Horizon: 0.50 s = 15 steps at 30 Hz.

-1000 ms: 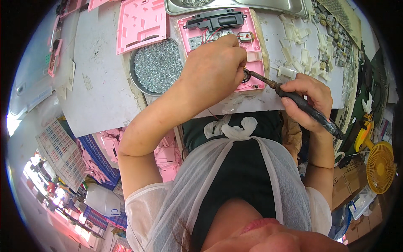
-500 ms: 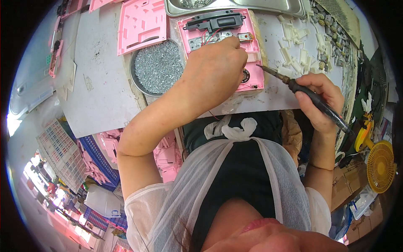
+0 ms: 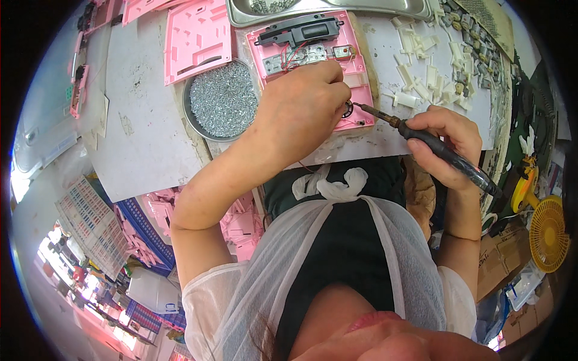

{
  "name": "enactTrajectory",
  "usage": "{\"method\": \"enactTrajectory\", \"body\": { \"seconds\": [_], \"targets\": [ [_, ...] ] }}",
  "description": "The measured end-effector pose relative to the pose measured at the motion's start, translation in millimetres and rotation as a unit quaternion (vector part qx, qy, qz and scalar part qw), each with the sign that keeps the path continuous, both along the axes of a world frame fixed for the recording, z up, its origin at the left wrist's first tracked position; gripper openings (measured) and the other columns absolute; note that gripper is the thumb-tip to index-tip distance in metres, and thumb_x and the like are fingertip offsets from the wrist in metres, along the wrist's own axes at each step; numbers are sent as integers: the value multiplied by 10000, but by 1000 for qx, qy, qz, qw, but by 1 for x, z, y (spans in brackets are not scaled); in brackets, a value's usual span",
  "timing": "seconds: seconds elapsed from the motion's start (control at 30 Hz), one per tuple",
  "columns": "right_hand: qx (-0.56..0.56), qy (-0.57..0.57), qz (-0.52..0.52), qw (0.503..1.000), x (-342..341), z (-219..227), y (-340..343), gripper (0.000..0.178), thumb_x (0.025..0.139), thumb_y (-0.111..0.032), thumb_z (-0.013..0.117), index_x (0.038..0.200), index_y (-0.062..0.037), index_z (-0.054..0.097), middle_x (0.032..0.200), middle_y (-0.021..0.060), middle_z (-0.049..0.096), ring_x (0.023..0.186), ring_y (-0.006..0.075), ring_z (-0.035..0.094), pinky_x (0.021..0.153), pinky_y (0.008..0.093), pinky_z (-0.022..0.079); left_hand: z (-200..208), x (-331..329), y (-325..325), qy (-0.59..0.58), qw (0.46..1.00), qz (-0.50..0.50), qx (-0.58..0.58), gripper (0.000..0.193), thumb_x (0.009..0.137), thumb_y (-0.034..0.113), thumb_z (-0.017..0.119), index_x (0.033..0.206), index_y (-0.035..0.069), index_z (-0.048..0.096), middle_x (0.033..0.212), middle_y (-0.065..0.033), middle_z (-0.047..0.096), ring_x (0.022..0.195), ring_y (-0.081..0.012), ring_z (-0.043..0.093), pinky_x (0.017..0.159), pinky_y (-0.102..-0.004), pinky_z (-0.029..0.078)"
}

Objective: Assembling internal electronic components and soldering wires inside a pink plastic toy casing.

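A pink plastic housing lies on the table in front of me. It carries a black plastic part, a metal plate with red and green wires, and a round black component. My left hand is over the housing, fingers pinched together near the round component; what they hold is hidden beneath them. In my right hand is a soldering iron, gripped like a pen. Its tip points left and is at the edge of the round component; whether it touches cannot be told.
A round metal bowl of small screws stands left of the housing, partly under another pink shell. A metal tray sits behind. White plastic pieces and small metal parts are scattered to the right. A yellow fan is at far right.
The soldering iron has moved left with my right hand, its tip going from the housing's right side to the round component. My left hand has shifted slightly down in the view.
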State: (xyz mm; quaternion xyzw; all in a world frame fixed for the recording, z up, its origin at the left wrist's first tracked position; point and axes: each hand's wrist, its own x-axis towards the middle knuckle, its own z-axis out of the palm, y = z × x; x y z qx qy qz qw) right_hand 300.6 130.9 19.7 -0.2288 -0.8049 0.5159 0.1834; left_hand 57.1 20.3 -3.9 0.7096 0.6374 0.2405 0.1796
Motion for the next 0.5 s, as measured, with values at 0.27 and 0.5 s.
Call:
{"method": "enactTrajectory", "body": {
  "seconds": [0.27,0.5],
  "targets": [
    [10,5,22,1000,-3,-5,1,234,791,-34,772,1012,13,706,797,76,698,595,104,637,557,220,453,-1,2,-1,28,999,-14,5,128,788,84,740,909,76,701,903,-52,625,809,-273,658,665,-384,537],
    [-58,-34,-29,997,-4,-2,-5,224,818,-53,770,1018,16,696,806,57,707,636,56,622,574,211,451,-2,2,-3,49,999,-24,3,144,779,93,729,908,83,668,900,-47,601,833,-265,647,670,-389,537]
  ]
}}
